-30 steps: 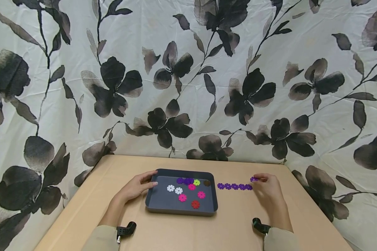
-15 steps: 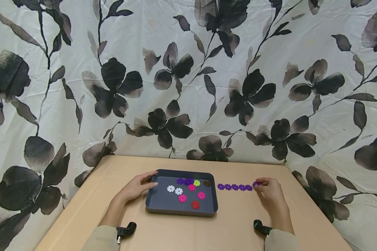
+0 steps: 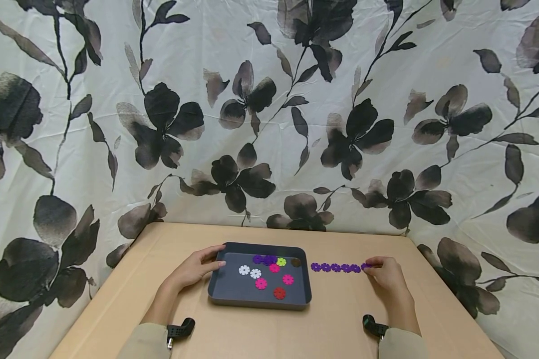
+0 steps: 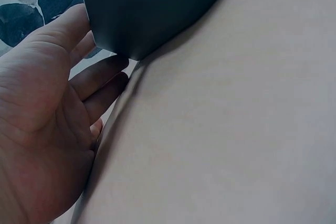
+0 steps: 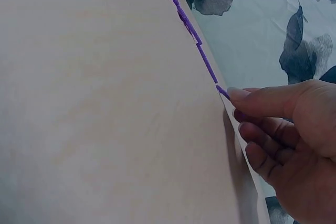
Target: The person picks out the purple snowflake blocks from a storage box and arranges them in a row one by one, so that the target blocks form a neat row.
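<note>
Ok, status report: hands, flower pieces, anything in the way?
Left hand grips tray rim. Right hand pinches purple flower piece at right end of purple row; joined or not, can't tell. Nothing visible in the way.

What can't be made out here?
Head: part of the purple flower pinched by the right hand, covered by its fingers.
Head: how many purple flowers overlap in the tray; too small to count.
Left wrist: most of the tray, cut off by the top edge.
Right wrist: the purple row's far end, cut off likewise.
</note>
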Demonstrator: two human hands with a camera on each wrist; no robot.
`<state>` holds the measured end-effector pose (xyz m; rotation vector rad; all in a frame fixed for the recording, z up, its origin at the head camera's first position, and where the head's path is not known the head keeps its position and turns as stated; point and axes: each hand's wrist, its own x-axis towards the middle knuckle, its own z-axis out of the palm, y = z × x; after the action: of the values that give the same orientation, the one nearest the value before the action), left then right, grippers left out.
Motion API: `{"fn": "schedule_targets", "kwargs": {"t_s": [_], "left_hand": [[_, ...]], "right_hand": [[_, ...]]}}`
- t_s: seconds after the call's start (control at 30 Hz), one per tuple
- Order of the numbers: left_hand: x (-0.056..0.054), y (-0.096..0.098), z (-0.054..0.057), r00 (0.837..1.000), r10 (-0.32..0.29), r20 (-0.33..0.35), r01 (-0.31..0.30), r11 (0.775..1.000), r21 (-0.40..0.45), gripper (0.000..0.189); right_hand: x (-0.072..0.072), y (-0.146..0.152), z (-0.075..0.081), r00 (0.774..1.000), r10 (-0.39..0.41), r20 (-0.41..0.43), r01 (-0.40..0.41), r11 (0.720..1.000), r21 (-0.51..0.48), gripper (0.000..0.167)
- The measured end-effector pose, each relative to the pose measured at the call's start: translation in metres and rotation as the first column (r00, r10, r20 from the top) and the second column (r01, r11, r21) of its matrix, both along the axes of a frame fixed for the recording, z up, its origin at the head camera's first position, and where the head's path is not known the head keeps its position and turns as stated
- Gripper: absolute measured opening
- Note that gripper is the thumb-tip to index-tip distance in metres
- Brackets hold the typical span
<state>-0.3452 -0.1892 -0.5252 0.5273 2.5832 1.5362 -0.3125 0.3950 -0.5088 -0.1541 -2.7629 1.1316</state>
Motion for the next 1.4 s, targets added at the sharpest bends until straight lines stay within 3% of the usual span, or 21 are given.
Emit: {"fn": "schedule_targets", "kwargs": {"t_s": [0.4,0.53,0.67,0.8,0.97,1.4], "left_hand": [[0.000,0.000,0.001,1.000,0.000,0.002,0.000,1.000,-0.007,0.065],[0.000,0.000,0.001,1.000,-0.004,0.003,0.004,1.000,-0.005,0.069],[0.000,0.000,0.001,1.000,-0.006,0.008,0.006,1.000,-0.001,0.068],[-0.001,0.000,0.001,1.000,-0.007,0.008,0.007,1.000,-0.001,0.068],[-0.002,0.000,0.000,1.000,-0.006,0.000,0.006,1.000,-0.006,0.069],[-0.002,0.000,0.000,1.000,-0.002,-0.001,0.001,1.000,-0.014,0.065]], "right_hand": [[0.001,-0.002,0.005,0.999,-0.002,0.041,0.002,1.000,0.000,0.025],[-0.001,-0.010,0.013,1.000,-0.006,-0.010,0.006,1.000,-0.010,0.032],[-0.008,-0.024,0.021,0.991,0.012,-0.134,-0.009,1.000,0.021,0.033],[-0.015,-0.042,0.027,0.971,0.062,-0.229,-0.053,0.998,0.045,0.030],[-0.022,-0.066,0.030,0.950,0.138,-0.279,-0.142,0.990,0.008,0.029],[-0.027,-0.132,0.037,0.906,0.305,-0.292,-0.334,0.941,-0.054,0.027]]}}
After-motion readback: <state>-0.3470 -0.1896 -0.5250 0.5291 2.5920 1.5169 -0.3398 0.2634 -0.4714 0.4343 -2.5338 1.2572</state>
